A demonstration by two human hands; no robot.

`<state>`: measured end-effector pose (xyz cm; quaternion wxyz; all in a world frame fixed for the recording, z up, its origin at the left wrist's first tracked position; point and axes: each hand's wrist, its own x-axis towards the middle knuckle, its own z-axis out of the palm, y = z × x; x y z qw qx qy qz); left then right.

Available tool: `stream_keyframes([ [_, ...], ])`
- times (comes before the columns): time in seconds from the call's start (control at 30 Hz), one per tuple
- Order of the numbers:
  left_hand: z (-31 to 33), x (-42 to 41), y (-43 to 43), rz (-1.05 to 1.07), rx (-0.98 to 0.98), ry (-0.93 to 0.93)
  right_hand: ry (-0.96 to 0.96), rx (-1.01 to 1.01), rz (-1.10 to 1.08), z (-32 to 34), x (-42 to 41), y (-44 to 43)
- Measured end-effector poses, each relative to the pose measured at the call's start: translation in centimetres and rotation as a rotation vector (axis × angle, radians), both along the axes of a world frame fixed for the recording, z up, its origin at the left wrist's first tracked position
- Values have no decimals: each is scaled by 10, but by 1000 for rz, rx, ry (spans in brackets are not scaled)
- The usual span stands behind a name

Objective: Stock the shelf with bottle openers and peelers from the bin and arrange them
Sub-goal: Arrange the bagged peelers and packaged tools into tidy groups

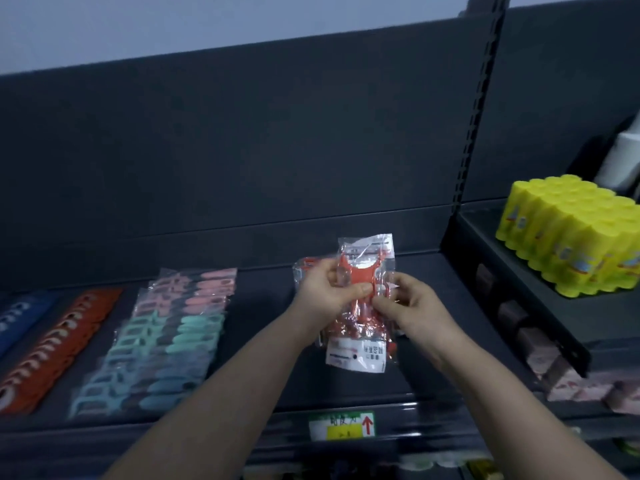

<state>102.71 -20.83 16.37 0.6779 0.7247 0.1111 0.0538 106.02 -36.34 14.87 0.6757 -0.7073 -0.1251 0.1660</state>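
The dark shelf (pixel 263 292) runs across behind and below the hands, with bare board directly beneath them. To the left of the hands lie overlapping rows of stock: clear packs of teal and pink peelers (pixel 166 334) nearest, then a row of orange bottle openers (pixel 59 344), then a blue row (pixel 17 317) at the far edge. On the neighbouring shelf to the right of the hands sits a yellow shrink-wrapped bundle (pixel 568 233).

The orange peelers (pixel 360 327) in hand are a small bunch in crinkly clear bags, held up over the bare board. The left hand (pixel 322 292) pinches the bunch at mid-height, thumb on the front; the right hand (pixel 412 306) grips its right edge with curled fingers.

These look light, and the bags are likely slick and loose, so packets could slide off one another. Best taken across the stiff peeler body inside, not by the flimsy bag top.

A small shelf label (pixel 341 426) sits below the hands.
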Motion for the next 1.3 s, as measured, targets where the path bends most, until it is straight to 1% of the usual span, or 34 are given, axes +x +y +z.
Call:
stream_keyframes([
  [0.07,3,-3,10,85,81,-79,3,-37,37,0,3,4],
  [0.13,5,-4,20,122,173,-111,12,-46,48,1,4,5],
  [0.23,5,-1,35,67,227,-92,74,-19,52,4,6,3],
  [0.27,5,0,39,51,243,-73,73,-29,18,4,6,2],
  [0.3,5,0,42,45,258,-58,17,-80,-61,2,10,0],
  [0.4,5,-4,46,96,274,-2,-289,-442,-343,0,23,-13],
  [0.43,2,-7,46,131,252,16,-345,-517,-403,5,22,-18],
  [0.47,-2,-9,45,176,203,33,-369,-543,-436,10,22,-23],
  [0.57,-12,-17,37,324,-48,55,-391,-569,-482,16,23,-37],
  [0.6,-16,-20,32,332,-112,68,-388,-573,-486,17,23,-40],
  [0.63,-20,-24,25,311,-137,95,-378,-580,-481,15,22,-44],
  [0.67,-27,-28,20,276,-93,141,-364,-593,-469,14,21,-47],
  [0.7,-36,-32,16,242,47,195,-358,-610,-452,12,19,-50],
  [0.77,-54,-39,13,209,433,258,-361,-637,-415,9,13,-57],
  [0.8,-60,-42,13,211,561,266,-357,-627,-402,8,11,-61],
  [0.9,-61,-49,7,235,677,290,-327,-580,-400,4,6,-71],
  [0.97,-60,-51,2,282,783,295,-331,-573,-423,2,4,-75],
  [1.03,-60,-50,-4,318,861,301,-335,-519,-461,4,1,-76],
  [1.1,-60,-49,-8,328,897,317,-340,-449,-507,6,-1,-77],
  [1.2,-58,-48,-10,354,947,317,-340,-410,-514,8,-3,-79],
  [1.3,-56,-48,-11,374,965,317,-265,-355,-478,5,-5,-79],
])
